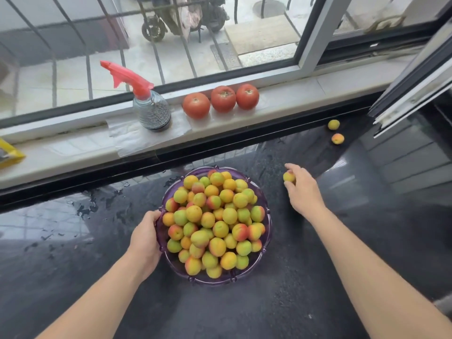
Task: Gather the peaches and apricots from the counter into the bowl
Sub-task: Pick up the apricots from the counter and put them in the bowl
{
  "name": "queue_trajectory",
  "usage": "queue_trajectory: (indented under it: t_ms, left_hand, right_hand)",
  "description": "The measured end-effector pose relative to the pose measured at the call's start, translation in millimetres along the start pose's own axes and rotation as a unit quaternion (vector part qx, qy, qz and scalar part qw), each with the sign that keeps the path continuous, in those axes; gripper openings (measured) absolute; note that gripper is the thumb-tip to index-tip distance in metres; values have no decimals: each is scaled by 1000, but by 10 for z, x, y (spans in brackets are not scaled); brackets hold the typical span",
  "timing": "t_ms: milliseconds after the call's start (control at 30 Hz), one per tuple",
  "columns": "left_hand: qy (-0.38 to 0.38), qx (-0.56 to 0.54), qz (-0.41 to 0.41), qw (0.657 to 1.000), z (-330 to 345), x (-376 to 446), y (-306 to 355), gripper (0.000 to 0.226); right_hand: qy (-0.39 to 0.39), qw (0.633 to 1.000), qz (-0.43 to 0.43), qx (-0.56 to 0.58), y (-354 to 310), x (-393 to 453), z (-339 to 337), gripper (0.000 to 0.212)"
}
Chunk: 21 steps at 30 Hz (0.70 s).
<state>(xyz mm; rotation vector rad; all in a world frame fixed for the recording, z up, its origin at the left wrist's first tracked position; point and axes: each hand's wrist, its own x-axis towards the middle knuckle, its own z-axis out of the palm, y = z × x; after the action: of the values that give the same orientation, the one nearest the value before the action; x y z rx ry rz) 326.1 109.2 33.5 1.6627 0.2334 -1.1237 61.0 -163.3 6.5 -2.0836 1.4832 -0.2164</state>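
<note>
Purple bowl [267,237] heaped and steadied by left hand [146,237]; right hand [302,189] pinching one apricot [288,177]; two fruits [333,124] left on the dark surface [342,277].

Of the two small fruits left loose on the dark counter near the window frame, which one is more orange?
The nearer orange-red fruit; the farther yellow-green fruit lies just beyond it, closer to the sill.

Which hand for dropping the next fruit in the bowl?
Right. The right hand already grips a fruit beside the purple bowl; the left hand holds the bowl's rim, steadying it.
</note>
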Motion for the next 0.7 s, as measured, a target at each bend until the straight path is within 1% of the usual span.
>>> queue_trajectory:
  t_ms: [67, 133, 167, 200, 233, 333, 400, 433, 500, 533, 600, 633, 700]
  left_hand:
    - [-10, 42, 20, 999, -11, -4, 27, 32]
    - [-18, 88, 31, 995, -15, -29, 71, 37]
    - [-26, 105, 35, 994, -35, -46, 86, 37]
    - [-31, 121, 39, 991, -67, -47, 86, 37]
    - [-40, 131, 41, 990, -97, -48, 78, 37]
    - [-53, 151, 49, 986, -171, -133, 51, 35]
    - [-53, 157, 60, 984, -185, -203, 11, 35]
    - [-50, 159, 65, 984, -189, -242, -11, 34]
    - [-43, 172, 76, 981, -197, -309, -42, 33]
    - [-38, 178, 79, 980, -203, -336, -49, 32]
    - [-32, 195, 79, 977, -221, -370, -36, 31]
    - [-31, 203, 75, 976, -225, -380, -18, 30]
    - [-34, 216, 63, 974, -229, -388, 24, 30]
  right_hand:
    - [21, 990, 70, 123, -51, -444, 31, 40]
    - [39, 948, 156, 274, -135, -851, -5, 36]
    - [45, 926, 179, 329, -186, -1034, -42, 36]
    - [49, 916, 182, 355, -249, -1198, -90, 35]
    - [45, 916, 172, 360, -325, -1338, -144, 35]
    - [1, 931, 108, 348, -641, -1594, -282, 35]
    - [-25, 951, 42, 305, -871, -1652, -299, 35]
    - [-31, 964, 5, 265, -956, -1652, -266, 33]
    - [-27, 986, -69, 147, -1123, -1617, -174, 31]
    - [-15, 989, -111, 94, -1204, -1590, -120, 33]
    - [10, 980, -193, 38, -1321, -1523, 17, 34]
    - [21, 975, -221, 19, -1367, -1493, 84, 33]
    - [37, 969, -242, -15, -1414, -1442, 194, 30]
